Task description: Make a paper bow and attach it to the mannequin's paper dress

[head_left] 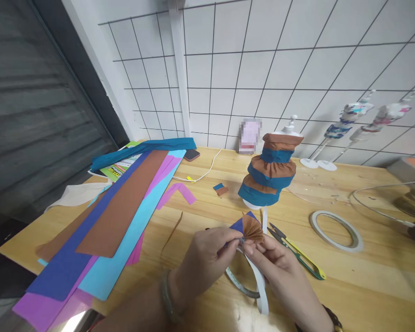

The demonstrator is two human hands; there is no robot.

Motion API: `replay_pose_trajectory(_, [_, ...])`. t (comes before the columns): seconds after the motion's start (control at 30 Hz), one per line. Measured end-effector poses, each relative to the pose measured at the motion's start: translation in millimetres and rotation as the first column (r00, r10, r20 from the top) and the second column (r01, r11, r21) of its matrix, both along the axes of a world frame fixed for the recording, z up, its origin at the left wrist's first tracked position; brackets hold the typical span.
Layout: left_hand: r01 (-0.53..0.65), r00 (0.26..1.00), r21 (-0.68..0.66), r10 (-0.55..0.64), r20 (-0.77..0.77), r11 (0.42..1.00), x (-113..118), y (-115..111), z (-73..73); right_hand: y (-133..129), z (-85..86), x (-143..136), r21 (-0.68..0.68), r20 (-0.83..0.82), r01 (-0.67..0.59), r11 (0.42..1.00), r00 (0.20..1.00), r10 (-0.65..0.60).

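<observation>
A small pleated fan of brown crepe-like paper (pixel 252 230) is pinched at its gathered base by my right hand (pixel 280 260), with a blue piece (pixel 238 225) beside it. My left hand (pixel 209 251) is closed, thumb and fingertip meeting at that same base; what lies between them is too small to make out. Below the fingers hangs a white strip of tape (pixel 262 295). Under both hands lies a roll of tape (pixel 240 281), partly hidden. Yellow-and-green thread snips (pixel 299 253) rest just right of my right hand.
A small dress form (pixel 271 170) in brown and teal bands stands behind my hands. Long coloured paper strips (pixel 124 207) cover the left side. A white tape roll (pixel 337 230) lies right, two small mannequins (pixel 349 113) behind it. A phone (pixel 191 155) and cable (pixel 209 170) lie at the back.
</observation>
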State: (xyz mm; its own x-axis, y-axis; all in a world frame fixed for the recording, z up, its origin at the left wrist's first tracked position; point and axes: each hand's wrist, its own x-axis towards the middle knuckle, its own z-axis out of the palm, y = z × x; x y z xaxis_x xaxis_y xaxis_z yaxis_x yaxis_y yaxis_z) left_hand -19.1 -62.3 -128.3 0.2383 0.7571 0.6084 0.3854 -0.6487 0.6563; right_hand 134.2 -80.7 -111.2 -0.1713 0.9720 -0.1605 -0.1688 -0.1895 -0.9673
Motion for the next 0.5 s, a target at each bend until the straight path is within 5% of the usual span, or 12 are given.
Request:
replay_pose_trajectory(0.23, [0.022,0.992,-0.249,0.009,0.123,0.968,4,-3,8.4,2,7.6,-2,-0.027,0.01,0.057,0.998,0.998,-0.057])
replay_pose_trajectory(0.5, [0.036,0.993,-0.281,-0.004,0.115,0.959,4,-3,7.4,3,8.1,-3,-0.057,0.009,0.104,0.993,0.995,-0.104])
